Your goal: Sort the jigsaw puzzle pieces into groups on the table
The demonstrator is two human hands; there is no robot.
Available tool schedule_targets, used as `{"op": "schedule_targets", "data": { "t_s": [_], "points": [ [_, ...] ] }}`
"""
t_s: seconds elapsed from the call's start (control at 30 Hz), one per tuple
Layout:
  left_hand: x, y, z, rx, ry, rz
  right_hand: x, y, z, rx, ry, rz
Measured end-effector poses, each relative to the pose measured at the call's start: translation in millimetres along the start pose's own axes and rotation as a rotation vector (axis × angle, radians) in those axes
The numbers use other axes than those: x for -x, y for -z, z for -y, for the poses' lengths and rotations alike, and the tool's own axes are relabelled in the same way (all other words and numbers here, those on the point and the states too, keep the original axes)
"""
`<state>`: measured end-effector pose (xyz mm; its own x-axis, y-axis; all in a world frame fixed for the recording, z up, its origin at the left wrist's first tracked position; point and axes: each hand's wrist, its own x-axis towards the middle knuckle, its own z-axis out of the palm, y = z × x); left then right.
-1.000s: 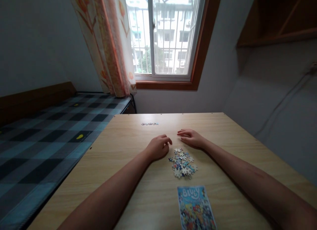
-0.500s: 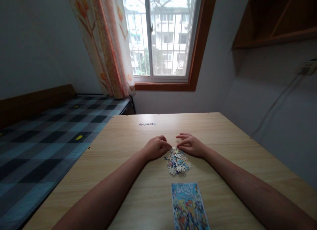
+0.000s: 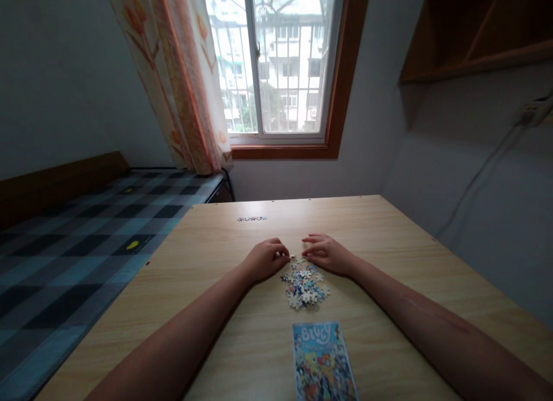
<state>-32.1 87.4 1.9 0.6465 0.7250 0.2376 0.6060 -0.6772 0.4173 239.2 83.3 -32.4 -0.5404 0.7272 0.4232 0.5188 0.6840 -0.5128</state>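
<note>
Puzzle pieces (image 3: 303,287) lie in a small loose heap near the middle of the pale wooden surface (image 3: 389,257), and both bare hands meet at the heap's far edge. In the head view, the left hand (image 3: 264,258) rests on its outer side with the fingers curled in. Thumb and fingertips are drawn close together just where the nearest pieces begin, but whether a piece sits between them is too small to tell. The right hand (image 3: 327,253) lies palm down with the fingers stretched almost flat, pointing toward the left hand, their tips at the heap's far rim. Nothing shows in its grasp.

Nearer the person, just short of the heap, a printed picture card (image 3: 324,363) marked "Bluey" lies flat. Well beyond the hands, toward the far edge, sits a short joined strip of pieces (image 3: 251,219). Going by how things lie, only that strip has been put together, while by far the most pieces remain unsorted and unjoined in the heap.

Left of the surface stands a bed (image 3: 86,234) with a dark checked cover. Behind it hang a flowered curtain (image 3: 185,84) and a barred window (image 3: 276,61).
</note>
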Motion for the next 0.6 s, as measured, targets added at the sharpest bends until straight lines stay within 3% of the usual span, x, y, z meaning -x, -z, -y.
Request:
{"op": "schedule_targets", "data": {
  "t_s": [0.23,0.47,0.6],
  "points": [
    [0.7,1.0,-4.4,-0.036,-0.026,-0.013,-5.0,2.1,14.1,0.030,0.133,-0.002],
    [-0.4,-1.9,-18.2,-0.031,0.034,-0.065,-7.5,0.0,19.2,0.036,0.126,-0.026],
    [-1.0,-7.6,-22.8,-0.027,-0.072,-0.047,-7.8,-1.0,18.5,0.022,0.130,-0.027]
  ]
}}
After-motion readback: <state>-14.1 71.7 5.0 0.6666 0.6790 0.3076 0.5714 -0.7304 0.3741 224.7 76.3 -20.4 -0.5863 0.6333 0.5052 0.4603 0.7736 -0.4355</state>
